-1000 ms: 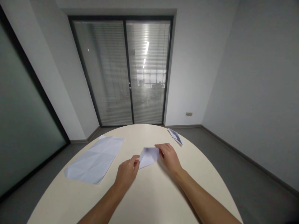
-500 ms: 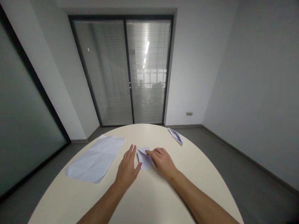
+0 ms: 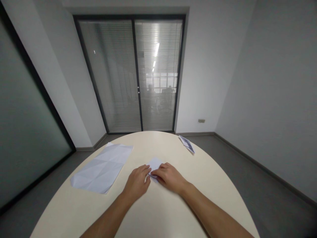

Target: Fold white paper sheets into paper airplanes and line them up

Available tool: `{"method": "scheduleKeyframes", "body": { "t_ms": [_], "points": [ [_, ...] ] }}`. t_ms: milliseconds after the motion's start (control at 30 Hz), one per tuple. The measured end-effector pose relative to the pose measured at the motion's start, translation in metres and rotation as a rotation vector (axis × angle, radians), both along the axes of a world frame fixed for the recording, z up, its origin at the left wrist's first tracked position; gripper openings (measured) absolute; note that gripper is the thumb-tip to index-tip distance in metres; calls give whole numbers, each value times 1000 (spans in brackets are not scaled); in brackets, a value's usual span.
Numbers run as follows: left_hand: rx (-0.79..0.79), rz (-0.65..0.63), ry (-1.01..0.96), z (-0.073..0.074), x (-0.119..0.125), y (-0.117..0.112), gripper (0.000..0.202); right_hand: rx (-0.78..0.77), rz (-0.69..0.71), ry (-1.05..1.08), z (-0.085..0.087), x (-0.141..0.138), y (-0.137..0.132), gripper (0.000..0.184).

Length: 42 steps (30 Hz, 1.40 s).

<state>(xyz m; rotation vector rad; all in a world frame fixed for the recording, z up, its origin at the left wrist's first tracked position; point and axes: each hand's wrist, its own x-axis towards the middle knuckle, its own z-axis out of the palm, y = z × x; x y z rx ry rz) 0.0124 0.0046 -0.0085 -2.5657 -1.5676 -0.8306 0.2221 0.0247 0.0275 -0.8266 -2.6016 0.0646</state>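
Note:
A small folded sheet of white paper (image 3: pixel 155 162) lies on the pale table between my hands. My left hand (image 3: pixel 137 180) has its fingers bent together at the paper's left edge, thumb and fingertips closed on it. From the right, my right hand (image 3: pixel 169 177) grips the near part of the same paper between thumb and fingers. Both hands cover much of the near side, so the folds there are partly hidden.
Creased larger sheets of white paper (image 3: pixel 104 168) lie on the left of the round table (image 3: pixel 158 211). Near the far right edge rests a folded paper piece (image 3: pixel 187 144). Beyond the table stands a glass door (image 3: pixel 137 76) with blinds.
My left hand has curled from spread fingers to a closed grip on the paper. My right fingers have come down and nearer, and the paper has turned slightly.

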Motion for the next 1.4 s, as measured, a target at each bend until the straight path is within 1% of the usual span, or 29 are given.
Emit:
{"method": "scheduleKeyframes", "body": {
  "t_ms": [133,267,367,433,533,600,700,767,833,900,967,1067,1200,1267,1400],
  "points": [
    [-25,-9,-24,3,1,-1,40,-113,27,8,-1,4,0,29],
    [-12,-39,-99,4,2,-1,28,-238,7,113,-5,7,1,28],
    [-7,-71,-156,3,2,-1,19,-299,-12,176,-7,8,5,32],
    [-25,-91,-173,3,3,-1,18,-293,-23,198,-8,9,7,41],
    [-50,-120,-181,3,4,-2,18,-255,-30,185,-11,12,9,68],
    [-62,-149,-187,4,5,-3,18,-262,-46,138,-13,15,11,82],
    [-89,-205,-189,8,6,-6,20,-331,-86,14,-15,18,12,95],
    [-107,-225,-189,10,6,-7,21,-373,-114,-59,-14,19,12,99],
    [-117,-231,-191,11,6,-7,20,-394,-138,-97,-11,20,13,98],
    [-120,-230,-193,10,6,-7,17,-400,-152,-105,-9,21,14,94],
    [-120,-226,-195,10,6,-6,15,-396,-155,-95,-7,22,15,87],
    [-124,-221,-199,11,6,-7,14,-365,-188,-56,-11,23,17,74],
    [-131,-221,-189,13,6,-9,15,-292,-278,28,-19,23,20,58],
    [-123,-219,-179,14,7,-10,16,-231,-305,71,-20,21,20,51],
    [-100,-173,-136,16,7,-11,17,-109,-284,139,-15,18,16,42]
  ]
}}
